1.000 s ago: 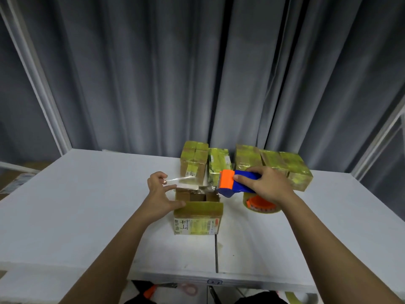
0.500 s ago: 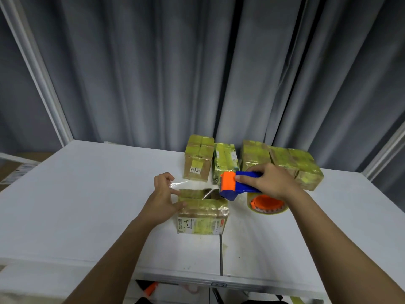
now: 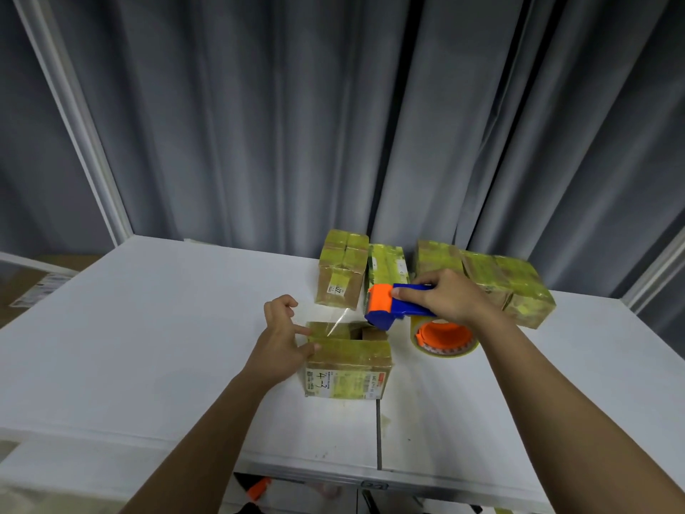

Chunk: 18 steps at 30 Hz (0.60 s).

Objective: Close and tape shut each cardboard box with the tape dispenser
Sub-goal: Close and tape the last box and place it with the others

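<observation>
Open box sits near the front middle of the white worktop, label side facing the person, handwritten "4-3" on it. Near flap looks folded down; a gap shows at the far right of the top, so not fully closed yet.

Right hand clenched round the blue handle of the tape dispenser, orange head pointing left, hovering just above the box's far right corner. Orange-cored roll hangs under the hand, close to the worktop beside the box.

Left hand at the box's left edge: thumb on the near flap, fingertips seemingly pinching the free end of the clear tape strip stretched from the dispenser. Grip detail small; pinch is my read, not certain.

Step in hand: starting a strip across the top.

To do it well, I'd say:
- press remaining flaps flat first, or tape bridges the gap
- anchor the tape end down over the left side wall, thumb rubbing it on
- keep strip taut, centred on the seam
- pull dispenser right, low and level, over the far edge, then tilt to cut

Row of taped boxes along the back by the grey curtain, apparently done.
</observation>
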Each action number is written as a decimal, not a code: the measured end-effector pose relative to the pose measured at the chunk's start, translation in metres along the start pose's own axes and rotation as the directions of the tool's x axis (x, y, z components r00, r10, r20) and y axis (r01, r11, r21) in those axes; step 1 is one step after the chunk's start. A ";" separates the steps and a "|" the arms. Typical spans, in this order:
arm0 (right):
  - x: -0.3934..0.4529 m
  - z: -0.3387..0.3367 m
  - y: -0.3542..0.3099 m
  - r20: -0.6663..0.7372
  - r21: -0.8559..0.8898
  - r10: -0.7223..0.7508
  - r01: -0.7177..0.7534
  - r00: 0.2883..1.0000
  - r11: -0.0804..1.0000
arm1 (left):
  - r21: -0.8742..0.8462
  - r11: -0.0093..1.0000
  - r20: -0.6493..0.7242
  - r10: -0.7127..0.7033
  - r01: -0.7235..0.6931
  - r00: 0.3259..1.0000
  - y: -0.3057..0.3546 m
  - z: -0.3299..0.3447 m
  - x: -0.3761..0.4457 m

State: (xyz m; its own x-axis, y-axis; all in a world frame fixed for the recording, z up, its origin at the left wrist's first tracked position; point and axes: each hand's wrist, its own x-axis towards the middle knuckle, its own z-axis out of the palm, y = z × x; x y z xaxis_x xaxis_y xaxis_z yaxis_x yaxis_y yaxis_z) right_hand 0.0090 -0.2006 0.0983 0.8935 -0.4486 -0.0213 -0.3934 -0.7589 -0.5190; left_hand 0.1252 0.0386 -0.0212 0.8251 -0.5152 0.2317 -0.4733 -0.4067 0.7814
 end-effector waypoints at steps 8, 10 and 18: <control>0.013 0.003 -0.004 0.070 -0.011 0.028 -0.027 0.997 1.000 | -0.161 0.986 -0.042 -0.058 0.050 0.997 -0.001 0.005 0.001; 0.015 0.003 -0.008 0.092 0.015 0.024 -0.025 0.995 1.000 | -0.168 0.984 -0.035 -0.070 0.063 0.997 -0.001 0.005 0.001; 0.014 -0.004 -0.016 0.061 0.148 -0.007 -0.002 0.998 0.989 | -0.224 0.971 -0.035 -0.098 0.088 0.995 0.003 0.002 0.001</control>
State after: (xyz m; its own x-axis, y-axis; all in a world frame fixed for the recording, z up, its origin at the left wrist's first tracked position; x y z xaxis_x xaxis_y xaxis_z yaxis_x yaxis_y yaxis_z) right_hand 0.0266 -0.1965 0.1096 0.9079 -0.4135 -0.0694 -0.3586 -0.6799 -0.6396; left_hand 0.1239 0.0354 -0.0201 0.8778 -0.4461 0.1742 -0.3180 -0.2710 0.9085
